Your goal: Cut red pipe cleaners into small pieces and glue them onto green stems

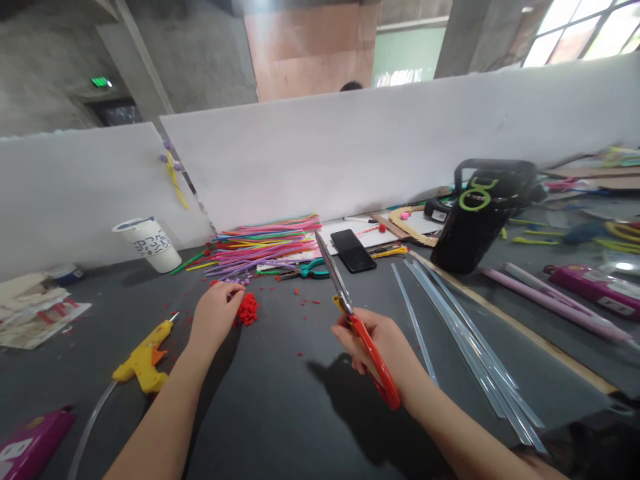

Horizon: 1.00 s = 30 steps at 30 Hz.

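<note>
My right hand (373, 343) is closed around the red handles of a pair of scissors (370, 357). The scissors are lifted off the table, their metal blades pointing up and away. My left hand (215, 310) rests at the edge of a small heap of red cut pieces (247, 309). Its fingers are bent in a pinch, and what they hold, if anything, is hidden. Just beyond it lies a bundle of coloured pipe cleaners (270, 247), pink, purple, red and green. Teal-handled pliers (314, 269) lie to the right of the bundle.
A yellow glue gun (145, 360) lies beside my left forearm. A white cup (150, 245) stands at the back left. A black phone (353, 251) lies behind the scissors. Clear glue sticks (465, 340) and a large black bottle (477, 220) are on the right. A white partition (320, 160) borders the table.
</note>
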{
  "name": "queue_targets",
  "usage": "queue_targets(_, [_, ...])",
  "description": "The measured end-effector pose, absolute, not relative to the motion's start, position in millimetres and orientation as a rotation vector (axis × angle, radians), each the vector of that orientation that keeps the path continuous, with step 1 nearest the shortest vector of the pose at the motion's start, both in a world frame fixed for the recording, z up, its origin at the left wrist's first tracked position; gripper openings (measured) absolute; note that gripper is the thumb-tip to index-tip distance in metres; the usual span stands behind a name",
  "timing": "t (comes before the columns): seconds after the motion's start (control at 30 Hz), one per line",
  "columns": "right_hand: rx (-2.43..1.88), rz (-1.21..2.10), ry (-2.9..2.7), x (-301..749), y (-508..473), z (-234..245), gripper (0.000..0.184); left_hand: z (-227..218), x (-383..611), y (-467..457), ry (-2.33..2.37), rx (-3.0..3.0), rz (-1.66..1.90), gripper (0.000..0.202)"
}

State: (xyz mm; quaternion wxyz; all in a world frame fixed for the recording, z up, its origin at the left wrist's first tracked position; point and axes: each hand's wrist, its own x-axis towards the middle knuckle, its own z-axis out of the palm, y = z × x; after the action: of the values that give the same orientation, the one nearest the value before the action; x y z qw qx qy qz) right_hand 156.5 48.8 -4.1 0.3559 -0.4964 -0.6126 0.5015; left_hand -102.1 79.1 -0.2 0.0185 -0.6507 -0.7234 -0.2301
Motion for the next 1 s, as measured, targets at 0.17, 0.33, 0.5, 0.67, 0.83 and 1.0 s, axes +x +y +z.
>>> queue_targets(0.17, [-1.271, 1.313, -1.471, 159.0, 50.7, 0.3, 0.019, 5.8, -63.0, 79.5, -2.047, -2.417, -0.627, 0.022])
queue_targets(0.33, [-1.280, 1.294, -1.407, 161.9, 54.0, -3.8, 0.020, -9.0, -37.3, 109.4, -1.998, -2.535, -0.524, 0.019])
queue_targets(0.5, [-1.250, 1.316, -1.376, 164.4, 56.5, -7.7, 0.020, -27.1, -30.5, 137.1, -2.123, -2.506, -0.552, 0.030])
queue_targets(0.67, [-1.273, 1.309, -1.400, 164.7, 56.9, -5.5, 0.019, -33.7, -23.2, 137.8, -2.300, -2.522, -0.766, 0.031])
queue_targets(0.83, [-1.308, 1.264, -1.435, 164.6, 58.1, -2.3, 0.019, -21.6, -17.5, 105.5, -2.531, -2.636, -1.184, 0.021])
queue_targets(1.0, [-1.297, 1.305, -1.530, 156.6, 56.9, -3.0, 0.014, -6.1, -8.9, 57.3, -2.738, -2.751, -1.738, 0.021])
